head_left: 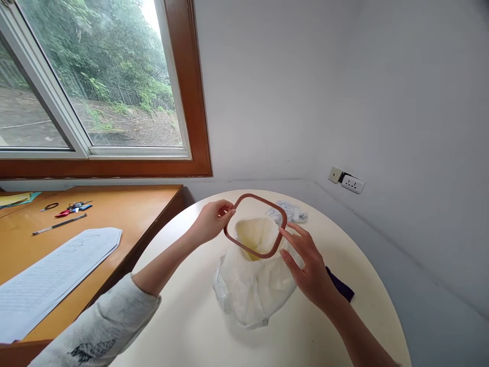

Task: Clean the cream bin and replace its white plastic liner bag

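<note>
My left hand (211, 220) pinches the left edge of a reddish-brown bin ring (283, 213), a rounded square frame held tilted over a bin. My right hand (307, 262) is at the ring's right side, fingers spread, fingertips at its edge and thumb apart. Beneath the ring, a white plastic bag (252, 290) covers the bin, draped over its mouth and hanging loosely down the outside. A yellowish inside shows through the opening. The bin's own walls are hidden by the bag.
The bin stands on a round white table (183, 316). Behind it lies a crumpled clear plastic bag (294, 211); a dark cloth-like item (340, 285) is partly behind my right arm. A wooden desk (153, 204) at left holds papers (64, 275), a pen (59, 225) and keys (76, 207).
</note>
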